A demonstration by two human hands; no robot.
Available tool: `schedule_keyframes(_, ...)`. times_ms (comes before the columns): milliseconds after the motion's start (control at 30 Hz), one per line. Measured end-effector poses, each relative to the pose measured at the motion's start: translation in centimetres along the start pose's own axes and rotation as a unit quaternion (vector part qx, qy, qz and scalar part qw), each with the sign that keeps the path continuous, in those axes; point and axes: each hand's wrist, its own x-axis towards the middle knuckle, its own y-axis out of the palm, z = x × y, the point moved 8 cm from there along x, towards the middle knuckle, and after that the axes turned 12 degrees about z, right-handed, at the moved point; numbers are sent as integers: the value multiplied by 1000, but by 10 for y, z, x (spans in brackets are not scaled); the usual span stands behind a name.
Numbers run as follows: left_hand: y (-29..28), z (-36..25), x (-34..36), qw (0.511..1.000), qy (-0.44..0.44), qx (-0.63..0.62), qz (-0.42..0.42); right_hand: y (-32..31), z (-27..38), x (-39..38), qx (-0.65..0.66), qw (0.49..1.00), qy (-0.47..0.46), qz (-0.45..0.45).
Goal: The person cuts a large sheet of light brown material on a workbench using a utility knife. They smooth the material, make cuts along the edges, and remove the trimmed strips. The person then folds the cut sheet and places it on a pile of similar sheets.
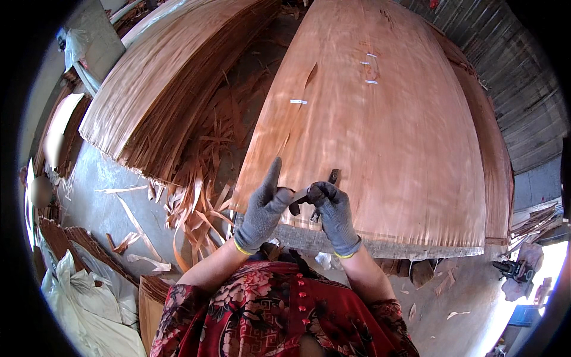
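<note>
In grey gloves with yellow cuffs, my left hand and my right hand meet above the near end of a large reddish veneer sheet. Between their fingertips is a short, narrow greyish strip, which both hands pinch; the left index finger points upward. Just behind the right hand a dark, narrow tool rests on the sheet, partly hidden by that hand. Several small white tape pieces are stuck across splits farther up the sheet.
A tall veneer stack stands at the left, with loose shavings below it. Plastic sheeting and more veneer lie lower left. Corrugated metal panels line the right, with a dark tool or machine and a blue bin below.
</note>
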Motion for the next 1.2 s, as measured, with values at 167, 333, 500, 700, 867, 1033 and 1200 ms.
schedule_keyframes(167,7,1,-2,989,-56,136,21,-5,24,-3,-59,995,-73,-24)
schedule_keyframes(333,14,-7,0,959,-54,273,48,5,48,1,-354,920,-156,68)
schedule_keyframes(500,29,-18,8,908,32,413,68,-10,25,2,-320,942,-88,37)
schedule_keyframes(700,33,2,5,922,10,386,38,-42,-22,2,34,991,-43,-121)
schedule_keyframes(867,16,25,6,996,-51,19,-71,-122,-38,-2,18,992,25,-120)
schedule_keyframes(1033,-16,73,-3,977,-76,-124,-158,-37,-18,6,-41,996,-32,78)
schedule_keyframes(1200,4,77,18,966,-77,-210,-127,-18,-65,6,66,990,124,24)
